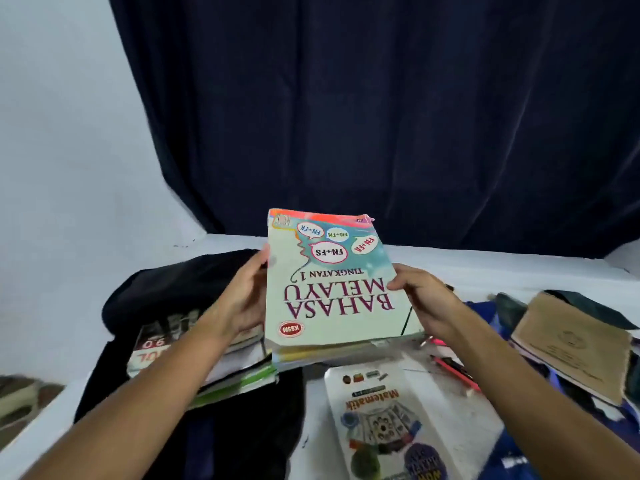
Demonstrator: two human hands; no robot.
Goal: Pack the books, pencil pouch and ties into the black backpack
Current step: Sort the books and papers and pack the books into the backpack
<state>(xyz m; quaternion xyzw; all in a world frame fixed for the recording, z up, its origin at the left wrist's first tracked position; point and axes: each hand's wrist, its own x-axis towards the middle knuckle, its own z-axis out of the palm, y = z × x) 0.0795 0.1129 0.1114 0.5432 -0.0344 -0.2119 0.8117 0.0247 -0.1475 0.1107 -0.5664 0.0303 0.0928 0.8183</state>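
I hold a thick Bahasa Melayu textbook [332, 289] above the table, cover up and upside down to me. My left hand [242, 299] grips its left edge and my right hand [426, 299] grips its right edge. The black backpack [173, 292] lies open at the left, below the book, with several books [152, 351] showing inside its mouth. A white Matematik book [388, 420] lies flat on the table at the lower right. A pink pen or pencil [457, 372] lies beside it. The ties and pencil pouch cannot be made out clearly.
A brown-covered book [575, 344] rests tilted on dark blue cloth [519, 452] at the right. The white table [485, 268] ends at a dark curtain [381, 116] behind. The table's left edge [41, 420] drops to the floor.
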